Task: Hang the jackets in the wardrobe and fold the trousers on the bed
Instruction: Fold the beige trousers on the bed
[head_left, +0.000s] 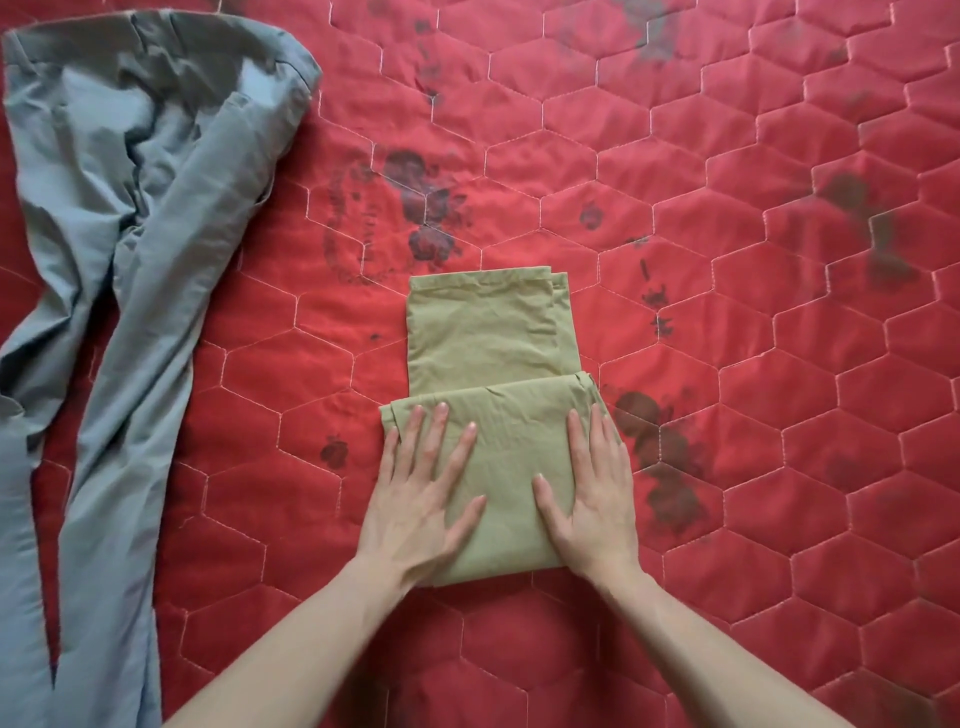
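Olive-green trousers (488, 332) lie folded into a compact stack in the middle of the red quilted bed (727, 364). The near part is folded over the rest. My left hand (421, 483) lies flat on the left side of that near fold, fingers spread. My right hand (592, 488) presses flat on its right side, fingers spread too. Neither hand grips the cloth. A pair of grey trousers (130, 260) lies unfolded and crumpled along the left side of the bed, waist at the far end, legs running toward me.
The bedcover is red with hexagon stitching and dark floral prints. Bare cover stretches to the right of the olive trousers and beyond them. No wardrobe or jacket is in view.
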